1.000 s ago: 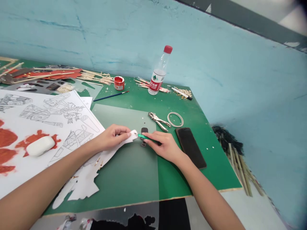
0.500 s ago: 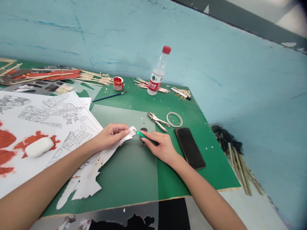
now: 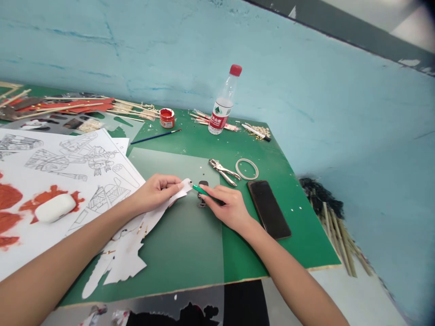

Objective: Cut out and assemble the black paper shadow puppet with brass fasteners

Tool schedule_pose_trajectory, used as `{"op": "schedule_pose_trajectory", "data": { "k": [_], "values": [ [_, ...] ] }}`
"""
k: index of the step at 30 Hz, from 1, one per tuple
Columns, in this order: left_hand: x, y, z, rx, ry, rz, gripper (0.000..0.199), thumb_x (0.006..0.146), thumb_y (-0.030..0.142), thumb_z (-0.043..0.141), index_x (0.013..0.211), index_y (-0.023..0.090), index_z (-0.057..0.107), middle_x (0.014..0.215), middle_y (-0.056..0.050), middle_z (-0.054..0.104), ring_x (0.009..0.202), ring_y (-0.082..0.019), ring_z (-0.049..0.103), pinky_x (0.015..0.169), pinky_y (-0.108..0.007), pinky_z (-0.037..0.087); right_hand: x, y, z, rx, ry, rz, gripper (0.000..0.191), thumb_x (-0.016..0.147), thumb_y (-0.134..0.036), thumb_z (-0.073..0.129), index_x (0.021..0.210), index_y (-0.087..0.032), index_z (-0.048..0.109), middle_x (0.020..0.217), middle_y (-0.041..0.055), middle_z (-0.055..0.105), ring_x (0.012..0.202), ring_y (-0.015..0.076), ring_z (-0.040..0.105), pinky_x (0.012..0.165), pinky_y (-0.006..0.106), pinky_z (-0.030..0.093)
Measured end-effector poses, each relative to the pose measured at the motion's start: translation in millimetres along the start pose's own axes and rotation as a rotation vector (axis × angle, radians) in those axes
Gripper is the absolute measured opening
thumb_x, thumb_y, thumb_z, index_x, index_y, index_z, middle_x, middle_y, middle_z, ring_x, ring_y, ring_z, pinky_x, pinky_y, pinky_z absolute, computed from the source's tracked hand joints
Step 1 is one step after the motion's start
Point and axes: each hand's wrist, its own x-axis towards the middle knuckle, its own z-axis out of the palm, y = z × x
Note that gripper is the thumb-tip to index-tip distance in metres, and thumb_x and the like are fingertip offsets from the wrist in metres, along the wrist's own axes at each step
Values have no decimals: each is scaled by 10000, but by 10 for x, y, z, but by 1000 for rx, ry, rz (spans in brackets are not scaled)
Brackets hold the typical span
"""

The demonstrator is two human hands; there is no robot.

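My left hand [image 3: 161, 192] pinches the narrow upper end of a white paper cutout [image 3: 127, 256]. The cutout has jagged edges, and gold-coloured split pins stick out of it. Its lower part hangs down over a translucent sheet [image 3: 180, 240] on the table. In my right hand [image 3: 227, 203] is a slim green pen-like tool [image 3: 200, 189], its tip at a small dark spot near the cutout's end. I cannot make out what kind of tip it has. A small dark cut piece [image 3: 202, 201] lies partly behind the right fingers.
Beyond my right hand lie a hole punch [image 3: 224, 172], a tape roll [image 3: 247, 169] and a phone [image 3: 269, 209]. A water bottle [image 3: 224, 102], red paint jar [image 3: 167, 118] and paintbrush [image 3: 156, 136] are farther back. Printed drawings [image 3: 112, 163] and a white case [image 3: 55, 208] occupy the left.
The cutout's lower part has shifted slightly right and down. The green tool's tip has moved a touch left against the paper. Both hands keep their grips.
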Motion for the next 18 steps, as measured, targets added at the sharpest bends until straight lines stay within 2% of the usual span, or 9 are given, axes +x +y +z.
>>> {"op": "schedule_pose_trajectory", "data": {
  "k": [8,14,18],
  "values": [
    [-3,-6,-3,36,16,-18,477,904,608,631,904,141,730,701,-8,669,614,-140,561,525,-204,417,2,12,-50,-63,-35,-22,278,1023,-308,608,1232,-218,769,731,20,671,595,118,567,572,231,447],
    [-6,11,5,55,28,-22,432,913,573,619,877,155,720,594,26,589,517,-109,456,470,-195,331,15,-12,-72,-53,-16,-6,272,1011,-314,621,1206,-202,776,745,38,712,583,130,572,560,251,461],
    [-4,-1,28,126,44,7,411,917,543,608,875,150,721,588,28,561,519,-104,428,475,-196,305,43,-65,-121,26,13,118,312,1043,-359,542,1182,-190,765,823,59,747,658,148,632,642,264,513]
  ]
}}
